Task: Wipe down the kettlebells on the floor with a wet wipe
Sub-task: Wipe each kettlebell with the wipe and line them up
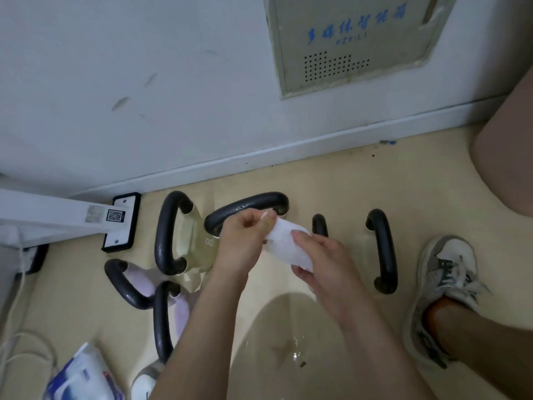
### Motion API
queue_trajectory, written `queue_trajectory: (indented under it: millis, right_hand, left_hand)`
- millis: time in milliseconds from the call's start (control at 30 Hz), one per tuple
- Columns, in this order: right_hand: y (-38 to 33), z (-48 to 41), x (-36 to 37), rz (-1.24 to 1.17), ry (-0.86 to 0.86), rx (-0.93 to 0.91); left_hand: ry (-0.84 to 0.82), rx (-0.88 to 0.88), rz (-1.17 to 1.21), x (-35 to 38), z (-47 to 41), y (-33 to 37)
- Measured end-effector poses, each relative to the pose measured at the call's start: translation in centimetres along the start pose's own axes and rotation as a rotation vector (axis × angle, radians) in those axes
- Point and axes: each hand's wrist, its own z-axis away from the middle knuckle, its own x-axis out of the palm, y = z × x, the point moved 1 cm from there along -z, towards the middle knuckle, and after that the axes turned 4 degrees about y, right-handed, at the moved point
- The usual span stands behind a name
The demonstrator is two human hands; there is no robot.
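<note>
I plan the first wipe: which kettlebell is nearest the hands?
The pale yellow kettlebell whose black handle lies crosswise just behind the left hand; the others sit further aside.

Wet wipe (285, 246): white, crumpled, we see it held up at centre.
Pale kettlebells (165, 235): black handles, rowed along the floor (331, 180), 9 to 3 o'clock.
Lilac kettlebells (124, 285): two, 8 o'clock.
</note>
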Motion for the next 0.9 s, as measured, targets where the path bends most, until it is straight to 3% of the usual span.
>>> queue_trajectory:
  millis: [100,200,267,333,433,500,600,700,767,833,900]
  right_hand:
    - [0.8,-0.9,2.8,0.016,0.053,0.063]
    - [1.0,-2.1,5.4,0.237,0.099,-0.092]
    - [0.4,-3.0,6.4,0.371,0.139,-0.275]
    - [-0.8,-4.0,6.5,0.289,0.162,-0.340]
    - [-3.4,-6.6,6.4,0.013,0.207,-0.190]
    - [-5.2,-8.4,6.8,0.012,0.232,-0.089]
    - [-7.1,-10.5,8.3,0.058,0.215,0.031]
    - [-8.1,-11.8,10.5,0.024,0.080,0.062]
    - [-7.9,-12.1,11.2,0.240,0.101,-0.032]
    - [-6.8,-11.4,10.8,0.507,0.262,-0.223]
    - [-4.8,-9.9,9.8,0.627,0.313,-0.283]
  left_hand:
    - [0.119,0.048,-0.090,-1.2,-1.6,-0.1]
    - [0.227,0.057,-0.031,-2.5,-3.4,0.5]
    - [0.195,0.007,0.021,-3.7,-4.5,1.0]
    - [0.095,-0.047,0.016,-5.1,-5.3,1.0]
    - [-0.118,-0.112,-0.034,-7.3,-5.8,0.2]
    - [-0.213,-0.145,-0.039,-8.1,-5.8,-0.9]
    - [-0.136,-0.107,-0.016,-7.8,-5.6,-2.8]
    - [-0.087,-0.163,0.156,-7.0,-5.6,-4.2]
    - [-0.038,-0.248,0.249,-6.7,-5.8,-4.9]
    - [0.034,-0.305,0.231,-6.4,-6.0,-5.9]
    - [0.051,-0.311,0.196,-6.0,-6.1,-6.5]
